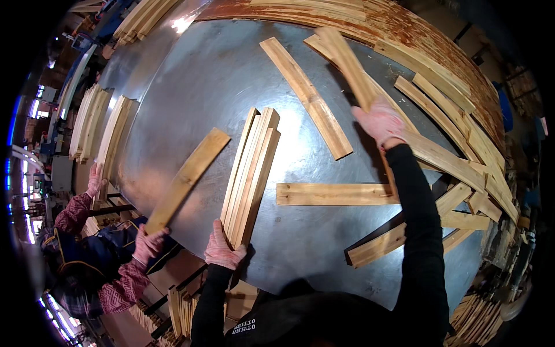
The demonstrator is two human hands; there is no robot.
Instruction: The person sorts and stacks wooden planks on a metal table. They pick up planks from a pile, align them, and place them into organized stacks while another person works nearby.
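Observation:
My left hand, in a pinkish glove, is closed round the near end of a bundle of wooden boards. The bundle is several narrow boards side by side, resting on a grey metal table. Farther off to the right, my gloved right hand grips the near end of a wooden board, slightly blurred, which slants away to the far left above other boards. Between my hands lie a loose slanted board and a crosswise board. My right forearm hides parts of the boards beneath it.
A co-worker at the left holds a board over the table edge, with the other hand by a board stack. Loose boards overlap along the right side. More boards lie far left. A rusty brown surface borders the far edge.

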